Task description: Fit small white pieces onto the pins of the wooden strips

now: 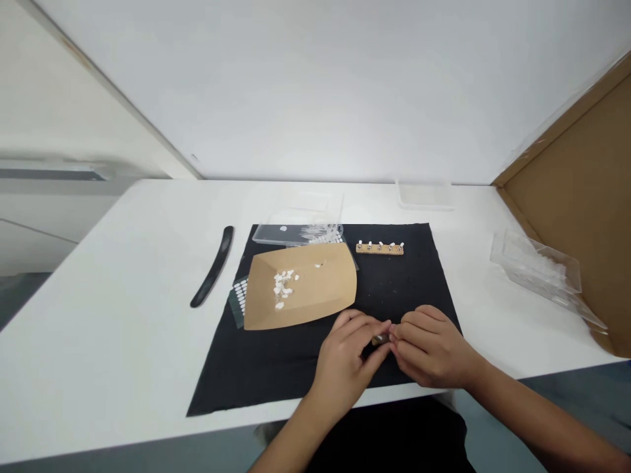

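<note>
Left hand (pixel 348 351) pinches a tan, grey-topped block (pixel 378 340), fingers (pixel 411 335) hiding part; right hand (pixel 431 348) bunches against it, hold unclear; tray (pixel 325 289) and strip (pixel 379 250) lie beyond

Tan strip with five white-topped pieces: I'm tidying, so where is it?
In the head view, the tan strip lies right of centre on the black mat, right of the cardboard tray.

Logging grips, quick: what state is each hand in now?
Left hand: closed on a small brown piece.
Right hand: closed beside it; anything held is hidden.
</note>
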Action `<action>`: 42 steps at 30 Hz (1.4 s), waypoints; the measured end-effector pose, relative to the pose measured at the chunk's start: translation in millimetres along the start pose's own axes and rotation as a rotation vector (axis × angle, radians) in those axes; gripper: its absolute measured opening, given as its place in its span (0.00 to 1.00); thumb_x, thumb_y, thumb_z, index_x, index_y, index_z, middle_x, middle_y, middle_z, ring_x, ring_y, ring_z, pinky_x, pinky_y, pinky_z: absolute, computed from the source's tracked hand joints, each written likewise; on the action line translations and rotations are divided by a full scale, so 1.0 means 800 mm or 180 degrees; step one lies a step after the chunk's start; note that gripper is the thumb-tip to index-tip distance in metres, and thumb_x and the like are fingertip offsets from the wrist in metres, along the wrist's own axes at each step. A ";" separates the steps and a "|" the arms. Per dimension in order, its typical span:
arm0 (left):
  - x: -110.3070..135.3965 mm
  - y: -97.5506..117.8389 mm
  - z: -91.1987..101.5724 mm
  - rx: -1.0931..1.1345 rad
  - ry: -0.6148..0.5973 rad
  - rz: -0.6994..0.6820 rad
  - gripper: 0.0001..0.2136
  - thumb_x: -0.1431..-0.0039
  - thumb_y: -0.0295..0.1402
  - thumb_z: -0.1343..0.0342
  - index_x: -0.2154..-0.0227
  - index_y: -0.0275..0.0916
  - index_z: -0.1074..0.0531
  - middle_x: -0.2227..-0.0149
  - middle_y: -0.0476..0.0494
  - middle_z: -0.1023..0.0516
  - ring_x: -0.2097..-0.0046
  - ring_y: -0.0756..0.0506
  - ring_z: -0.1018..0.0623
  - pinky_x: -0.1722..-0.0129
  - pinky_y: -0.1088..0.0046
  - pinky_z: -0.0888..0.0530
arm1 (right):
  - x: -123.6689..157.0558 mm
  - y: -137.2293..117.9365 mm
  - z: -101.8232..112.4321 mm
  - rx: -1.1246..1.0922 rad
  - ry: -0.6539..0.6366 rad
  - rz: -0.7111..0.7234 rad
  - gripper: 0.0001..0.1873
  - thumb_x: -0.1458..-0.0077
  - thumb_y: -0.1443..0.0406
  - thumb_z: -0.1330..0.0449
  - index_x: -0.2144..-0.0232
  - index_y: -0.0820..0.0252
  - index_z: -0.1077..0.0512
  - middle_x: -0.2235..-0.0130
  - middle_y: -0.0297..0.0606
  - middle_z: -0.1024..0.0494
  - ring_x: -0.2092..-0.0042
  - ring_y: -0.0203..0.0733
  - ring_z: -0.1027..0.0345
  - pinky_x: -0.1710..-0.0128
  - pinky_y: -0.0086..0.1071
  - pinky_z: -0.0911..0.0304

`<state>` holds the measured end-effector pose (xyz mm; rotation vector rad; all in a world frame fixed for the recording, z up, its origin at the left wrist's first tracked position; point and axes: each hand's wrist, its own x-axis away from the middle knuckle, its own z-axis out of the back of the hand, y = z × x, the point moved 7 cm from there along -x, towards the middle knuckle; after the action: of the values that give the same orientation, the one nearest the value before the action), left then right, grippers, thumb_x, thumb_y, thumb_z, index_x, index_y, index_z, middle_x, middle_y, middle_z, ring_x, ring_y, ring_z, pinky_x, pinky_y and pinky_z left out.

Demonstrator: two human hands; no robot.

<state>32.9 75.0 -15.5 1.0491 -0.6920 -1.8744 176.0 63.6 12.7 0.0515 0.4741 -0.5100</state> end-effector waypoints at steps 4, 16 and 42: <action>-0.001 0.001 0.001 -0.0037 0.0046 -0.0038 0.11 0.34 0.30 0.36 0.50 0.43 0.18 0.61 0.42 0.15 0.58 0.42 0.20 0.56 0.61 0.20 | 0.004 0.002 0.002 0.0116 0.0133 -0.0083 0.07 0.36 0.68 0.37 0.68 0.57 0.28 0.67 0.32 0.23 0.61 0.40 0.31 0.59 0.40 0.40; 0.027 -0.002 0.007 -0.0113 0.0428 0.0504 0.08 0.36 0.30 0.36 0.55 0.40 0.24 0.55 0.40 0.22 0.65 0.48 0.21 0.72 0.74 0.21 | 0.008 -0.001 0.006 0.0318 0.0542 -0.0188 0.06 0.40 0.67 0.32 0.68 0.57 0.27 0.65 0.30 0.17 0.61 0.40 0.29 0.60 0.42 0.45; 0.026 -0.020 0.007 0.0453 -0.0071 0.0612 0.16 0.39 0.25 0.37 0.48 0.42 0.19 0.55 0.42 0.18 0.63 0.50 0.21 0.67 0.77 0.19 | 0.001 -0.010 0.002 0.0193 0.0489 0.0027 0.10 0.37 0.66 0.32 0.53 0.58 0.22 0.56 0.31 0.13 0.63 0.37 0.27 0.62 0.39 0.43</action>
<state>15.5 65.1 -33.2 1.0135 -0.9175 -1.6930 173.6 55.9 14.4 0.1516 0.6085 -0.5143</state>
